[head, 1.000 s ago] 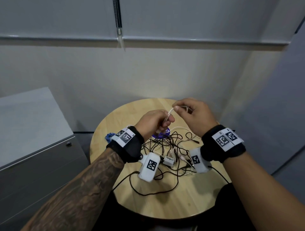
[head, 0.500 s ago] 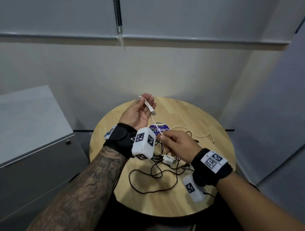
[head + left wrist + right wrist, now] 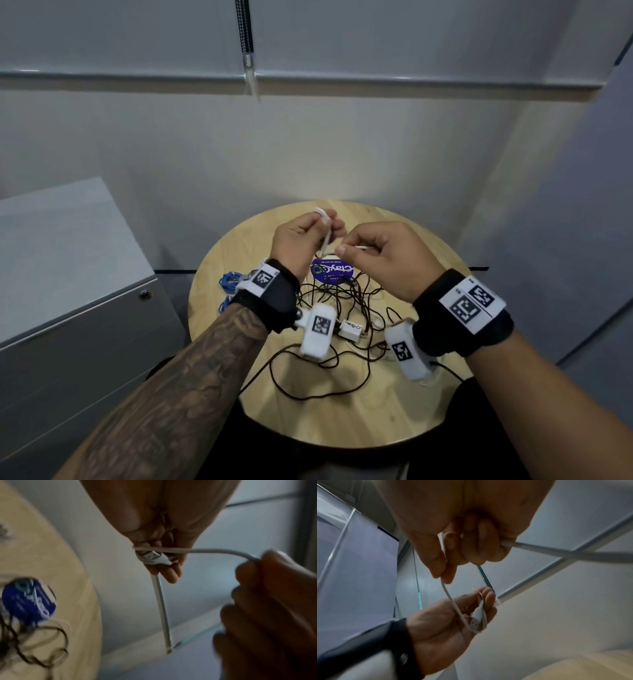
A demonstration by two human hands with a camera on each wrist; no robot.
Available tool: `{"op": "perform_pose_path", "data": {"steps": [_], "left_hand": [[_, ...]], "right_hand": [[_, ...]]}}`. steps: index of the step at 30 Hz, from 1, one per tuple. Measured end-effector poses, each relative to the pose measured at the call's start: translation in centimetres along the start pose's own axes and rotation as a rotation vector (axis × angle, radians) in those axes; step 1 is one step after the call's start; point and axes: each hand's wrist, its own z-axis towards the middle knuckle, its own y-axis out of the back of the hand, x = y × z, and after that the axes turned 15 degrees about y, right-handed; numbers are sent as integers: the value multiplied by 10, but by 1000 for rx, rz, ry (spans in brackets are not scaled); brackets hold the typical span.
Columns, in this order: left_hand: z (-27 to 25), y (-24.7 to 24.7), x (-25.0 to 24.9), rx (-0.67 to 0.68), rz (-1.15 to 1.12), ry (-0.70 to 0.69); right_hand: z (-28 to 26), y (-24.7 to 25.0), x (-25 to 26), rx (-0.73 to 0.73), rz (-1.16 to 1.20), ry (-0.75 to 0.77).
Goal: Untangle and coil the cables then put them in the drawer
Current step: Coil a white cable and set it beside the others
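Two hands wind a white cable above a round table.

The white cable (image 3: 202, 550) is thin, with a flat USB plug (image 3: 151, 555) lying across the left hand (image 3: 301, 240), whose fingers curl round the looped turns. At 3 o'clock of it the right hand (image 3: 383, 257) pinches the same cable. Below, at 6 o'clock, black cables (image 3: 342, 301) lie tangled on the table (image 3: 342, 421); a blue cable (image 3: 229, 282) sits at 9 o'clock.
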Motion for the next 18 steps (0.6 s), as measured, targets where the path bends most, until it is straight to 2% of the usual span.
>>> {"op": "perform_pose_path", "data": {"steps": [2,4,6,9,13,15,18], "left_hand": [[8,3,-7,-30,-358,89],[13,5,-9,-38,-458,122],[9,2,-7,-3,-283,108],[-8,-8,-3,142,51,136],[-20,-19,-16,265,234,255],[-23,-22,-23,339,233,320],[-28,-20,-36,468,-39,450]], "right_hand": [[-2,-3,0,73,11,-3],[-4,-3,-4,60,18,-9],[-1,4,-9,-45,-15,-8],[9,19,-19,-184,-118,0],[15,28,-39,-263,-201,-48],[14,24,-44,-302,-137,-61],[8,12,-46,-325,7,-89]]}}
